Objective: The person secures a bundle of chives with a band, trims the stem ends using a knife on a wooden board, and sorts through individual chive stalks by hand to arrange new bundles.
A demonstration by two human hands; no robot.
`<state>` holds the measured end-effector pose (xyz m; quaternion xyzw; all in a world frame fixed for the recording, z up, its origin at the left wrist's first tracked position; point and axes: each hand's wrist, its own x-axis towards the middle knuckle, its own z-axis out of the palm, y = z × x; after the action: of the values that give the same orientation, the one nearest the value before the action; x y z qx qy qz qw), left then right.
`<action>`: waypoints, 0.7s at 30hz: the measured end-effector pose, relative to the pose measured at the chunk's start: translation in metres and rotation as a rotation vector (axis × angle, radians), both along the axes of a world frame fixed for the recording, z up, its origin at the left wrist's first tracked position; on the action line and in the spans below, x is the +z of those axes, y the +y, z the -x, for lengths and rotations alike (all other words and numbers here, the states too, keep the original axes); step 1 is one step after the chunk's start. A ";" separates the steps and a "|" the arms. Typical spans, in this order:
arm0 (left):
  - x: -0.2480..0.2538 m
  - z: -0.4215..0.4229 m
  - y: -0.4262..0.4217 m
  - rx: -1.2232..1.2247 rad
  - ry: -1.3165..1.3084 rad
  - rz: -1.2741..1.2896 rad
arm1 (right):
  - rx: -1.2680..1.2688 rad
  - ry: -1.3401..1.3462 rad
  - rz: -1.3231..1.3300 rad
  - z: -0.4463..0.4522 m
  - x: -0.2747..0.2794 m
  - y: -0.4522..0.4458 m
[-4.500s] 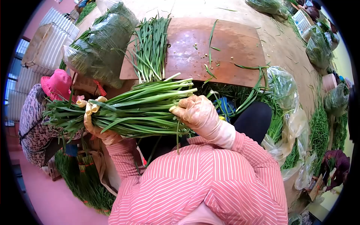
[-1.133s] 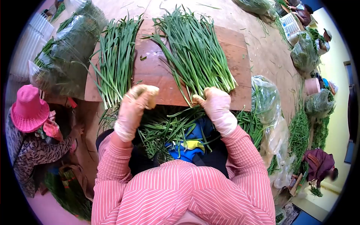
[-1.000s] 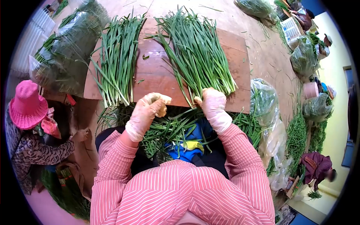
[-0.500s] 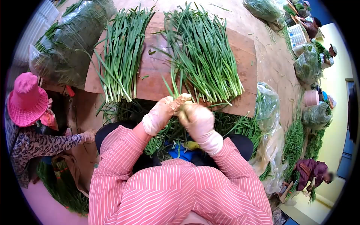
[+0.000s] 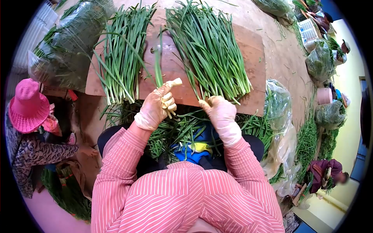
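Note:
Gloved and closed, my left hand (image 5: pixel 157 105) holds a few green stalks (image 5: pixel 158 70), whose leaves point up over the board and whose pale ends show below the fingers. My right hand (image 5: pixel 219 112), also gloved, pinches the pale end of a stalk at the lower edge of the large pile of long green stalks (image 5: pixel 213 54). A narrower pile of stalks (image 5: pixel 123 54) lies at the left on the reddish wooden board (image 5: pixel 248 50). Loose green leaves (image 5: pixel 157 141) lie over my lap, beside a blue and yellow cloth (image 5: pixel 198 149).
A person in a pink hat (image 5: pixel 29 105) sits at the left, one arm reaching towards my knee. Plastic bags of greens stand at the upper left (image 5: pixel 70 46) and right (image 5: pixel 278 105). Other people work at the far right, near a white crate (image 5: pixel 309 33).
The bundle held earlier is gone from my hands, and a large pile lies on the board. Since half a second ago my hands have parted, the left moving left with stalks, the right to the pile's edge.

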<state>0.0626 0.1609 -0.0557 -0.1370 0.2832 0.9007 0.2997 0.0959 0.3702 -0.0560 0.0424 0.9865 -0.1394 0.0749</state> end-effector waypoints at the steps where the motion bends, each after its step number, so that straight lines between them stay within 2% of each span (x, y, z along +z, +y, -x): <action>1: -0.002 -0.002 0.001 -0.037 -0.044 0.034 | 0.018 -0.040 -0.070 0.000 -0.007 -0.005; 4: -0.010 -0.008 0.004 -0.121 -0.091 0.145 | 0.038 -0.121 -0.157 0.004 -0.017 -0.012; 12: -0.034 -0.017 0.000 -0.257 0.054 0.249 | -0.024 -0.166 -0.014 -0.003 -0.021 -0.019; 14: -0.032 -0.016 0.001 -0.286 0.010 0.258 | -0.033 -0.185 0.266 -0.010 -0.018 -0.020; 19: -0.035 -0.020 0.006 -0.308 0.046 0.176 | 0.005 -0.232 0.434 -0.023 -0.010 -0.034; 21: -0.023 -0.022 0.011 -0.290 0.077 0.261 | 0.005 -0.263 0.498 -0.022 -0.008 -0.033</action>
<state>0.0844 0.1720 -0.0785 -0.0979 0.4258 0.8082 0.3949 0.1182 0.3371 -0.0643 0.0379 0.9037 -0.3705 0.2110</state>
